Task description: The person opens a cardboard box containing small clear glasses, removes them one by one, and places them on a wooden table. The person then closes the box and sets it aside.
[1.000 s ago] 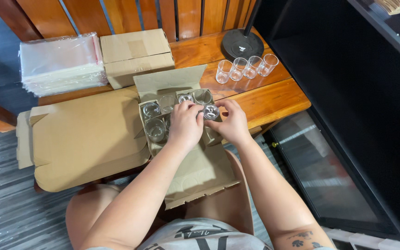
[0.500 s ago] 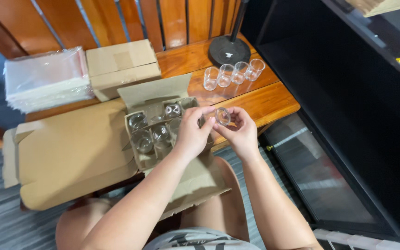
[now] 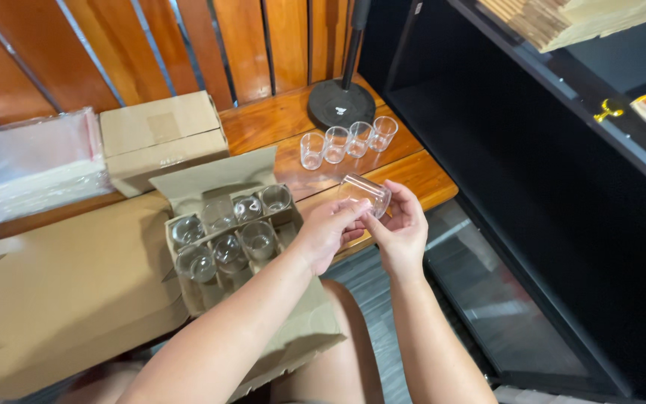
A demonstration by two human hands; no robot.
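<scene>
Both hands, left hand and right hand, pinch a small clear glass tilted in mid-air past the desk edge, at 5 o'clock of the glass row; slick fingers risk dropping it to the floor.

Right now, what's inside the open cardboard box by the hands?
The open cardboard box holds several clear glass cups in divider cells. The cell nearest the left hand looks empty. The cells' bottoms and anything beneath the cups are hidden.

I see both hands, left hand and right hand, holding a clear glass tilted above the bench, beside the open box of glasses.
</scene>
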